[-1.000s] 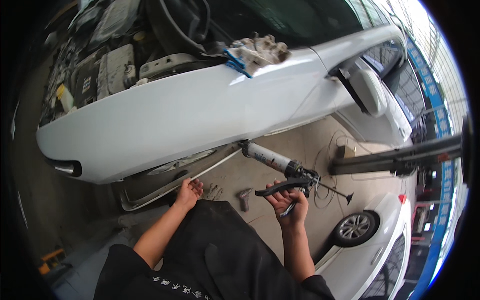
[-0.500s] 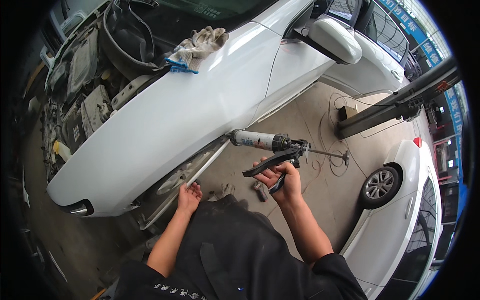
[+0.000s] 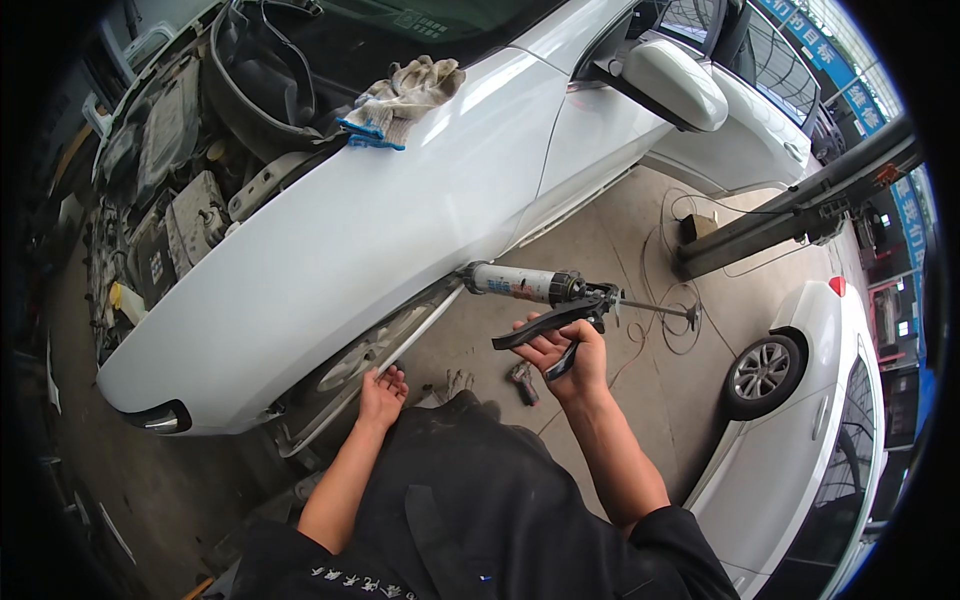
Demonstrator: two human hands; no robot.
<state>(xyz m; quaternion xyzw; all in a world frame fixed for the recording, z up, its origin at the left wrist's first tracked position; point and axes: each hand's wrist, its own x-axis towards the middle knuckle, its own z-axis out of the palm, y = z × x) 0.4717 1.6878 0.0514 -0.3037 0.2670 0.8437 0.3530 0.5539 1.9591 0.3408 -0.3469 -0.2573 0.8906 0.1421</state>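
My right hand (image 3: 569,365) grips the black handle of a caulking gun (image 3: 525,285) with a silver-and-black barrel and a long plunger rod, fingers curled loosely over the lever. The gun lies nearly level, its front tip at the lower edge of the white car's front fender (image 3: 330,265), where the exact contact is hidden. My left hand (image 3: 383,396), lower left, has its fingers curled on a long pale trim strip (image 3: 415,332) running under that edge. Soiled work gloves (image 3: 410,95) with blue cuffs rest on top of the fender.
An open engine bay (image 3: 175,215) is at upper left. A hand tool (image 3: 523,382) and pale gloves (image 3: 460,385) lie on the concrete floor (image 3: 600,420). A lift post (image 3: 740,245) with loose cables stands at right, beside another white car (image 3: 790,440).
Since a second ago my view has swung, showing more floor and the door mirror higher up. The gun has become more level. Over the last half second, both hands keep their grips, barely moving.
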